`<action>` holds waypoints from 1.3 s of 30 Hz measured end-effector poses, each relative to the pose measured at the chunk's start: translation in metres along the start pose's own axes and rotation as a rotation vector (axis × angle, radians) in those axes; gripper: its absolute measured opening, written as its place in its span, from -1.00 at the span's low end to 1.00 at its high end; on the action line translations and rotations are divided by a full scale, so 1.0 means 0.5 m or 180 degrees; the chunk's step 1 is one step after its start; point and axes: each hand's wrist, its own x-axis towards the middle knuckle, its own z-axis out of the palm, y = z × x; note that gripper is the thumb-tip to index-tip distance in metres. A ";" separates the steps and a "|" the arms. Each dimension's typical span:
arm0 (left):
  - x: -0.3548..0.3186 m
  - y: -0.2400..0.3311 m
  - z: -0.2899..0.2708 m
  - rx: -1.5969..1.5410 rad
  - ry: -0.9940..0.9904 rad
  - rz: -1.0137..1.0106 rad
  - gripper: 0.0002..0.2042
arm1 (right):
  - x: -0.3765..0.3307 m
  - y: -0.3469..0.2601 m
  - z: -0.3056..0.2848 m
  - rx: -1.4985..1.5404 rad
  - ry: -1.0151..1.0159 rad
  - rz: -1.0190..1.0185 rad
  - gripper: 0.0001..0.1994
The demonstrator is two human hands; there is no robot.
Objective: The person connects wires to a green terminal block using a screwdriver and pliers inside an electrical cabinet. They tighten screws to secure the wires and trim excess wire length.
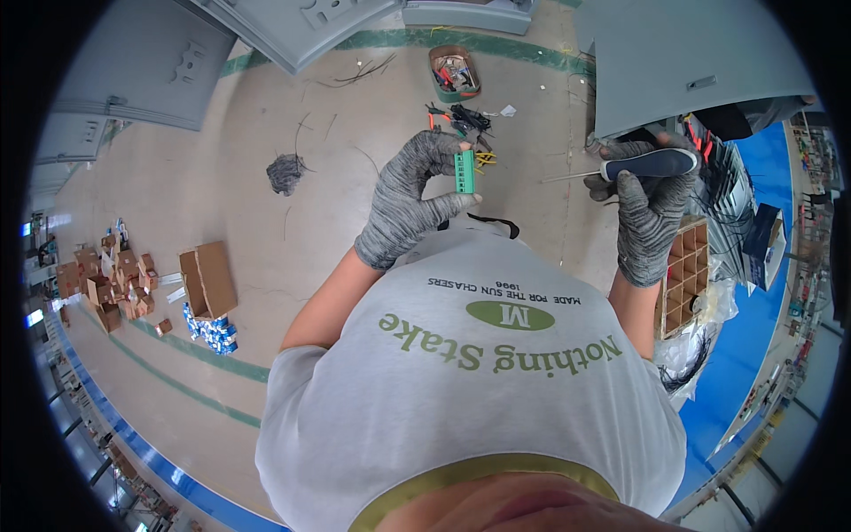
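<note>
Closest below me is my grey shirt (479, 390) with green lettering. Above it, my gloved left hand (409, 199) pinches a green terminal block (464, 171) upright between thumb and fingertips. My gloved right hand (649, 208) is closed around a dark-handled screwdriver (634, 165), its shaft pointing left toward the block without touching it. Beyond, loose tools (461, 120) lie on the floor beside an orange tray (454, 73).
</note>
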 end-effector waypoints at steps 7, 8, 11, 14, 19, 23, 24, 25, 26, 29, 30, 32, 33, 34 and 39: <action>-0.008 0.001 -0.009 -0.0348 -0.0058 -0.0253 -0.41 | 0.003 -0.008 0.080 -0.0013 0.0176 -0.0482 -0.31; -0.007 0.002 -0.012 -0.0340 -0.0071 -0.0222 -0.41 | 0.001 -0.006 0.087 -0.0056 0.0212 -0.0493 -0.38; -0.006 0.003 -0.018 -0.0356 -0.0085 -0.0133 -0.40 | 0.001 0.016 0.096 0.0127 0.0070 -0.0352 -0.46; -0.004 0.002 -0.031 -0.0507 -0.0052 -0.0109 -0.40 | 0.008 0.040 0.104 0.0071 -0.0052 -0.0379 -0.54; -0.001 0.007 -0.065 -0.0473 -0.0008 -0.0241 -0.39 | 0.017 0.030 0.141 0.0353 -0.0085 0.0125 -0.58; 0.005 0.010 -0.089 0.0099 -0.0018 0.0177 -0.43 | 0.029 0.041 0.146 0.0708 -0.0117 0.0606 -0.68; 0.007 0.014 -0.096 0.0296 -0.0004 0.0225 -0.44 | 0.031 0.047 0.151 0.0865 -0.0089 0.0722 -0.69; 0.008 0.016 -0.103 0.0494 0.0012 0.0271 -0.45 | 0.032 0.049 0.157 0.1024 -0.0012 0.0838 -0.70; 0.010 0.014 -0.108 0.0497 0.0008 0.0245 -0.46 | 0.032 0.050 0.162 0.1178 0.0067 0.0957 -0.71; 0.011 0.011 -0.124 0.0589 -0.0002 0.0228 -0.50 | 0.032 0.075 0.154 0.0857 0.0219 0.0950 -0.70; 0.008 0.011 -0.129 0.0667 0.0020 0.0263 -0.51 | 0.035 0.084 0.142 0.0610 0.0227 0.0894 -0.69; 0.008 0.016 -0.138 0.0874 0.0071 0.0299 -0.52 | 0.047 0.077 0.105 0.0440 -0.0439 0.1238 -0.72; 0.009 0.022 -0.143 0.1001 0.0099 0.0300 -0.53 | 0.051 0.074 0.097 0.0354 -0.0770 0.1402 -0.74; 0.010 0.023 -0.147 0.1127 0.0130 0.0300 -0.54 | 0.049 0.073 0.101 0.0063 -0.0754 0.1406 -0.70; 0.012 0.011 -0.157 0.1074 0.0045 0.0457 -0.56 | 0.071 0.100 0.090 0.0122 -0.1021 0.1545 -0.65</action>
